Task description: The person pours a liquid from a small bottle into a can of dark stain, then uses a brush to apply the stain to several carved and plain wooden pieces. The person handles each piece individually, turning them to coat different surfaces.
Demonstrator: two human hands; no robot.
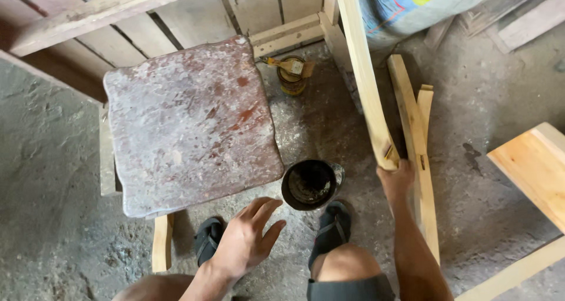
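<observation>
A curved wooden slat [366, 77] is gripped at its lower end by the right hand [395, 180], at about 4 o'clock in the view; the fingers are wrapped around the end, pressed together, the slat running up toward 12 o'clock. The left hand [246, 239] hovers at 6 o'clock, fingers spread and empty, just beside the dark pot [311, 184] on the floor and near the front edge of the stained, worn worktop [188, 124]. A small tin with a brush [292, 74] across it stands at 12 o'clock beyond the worktop. More curved slats [415, 142] lie on the floor just right of the held one, and a pale board [529, 165] is seen at 3 o'clock. Sandalled feet [329, 227] are planted either side of the pot. Step judged: a slat is being picked up or positioned, probably to be brought toward the worktop or the pot. The next move likely calls for a steady lift, with the long end kept clear of the tin.
</observation>
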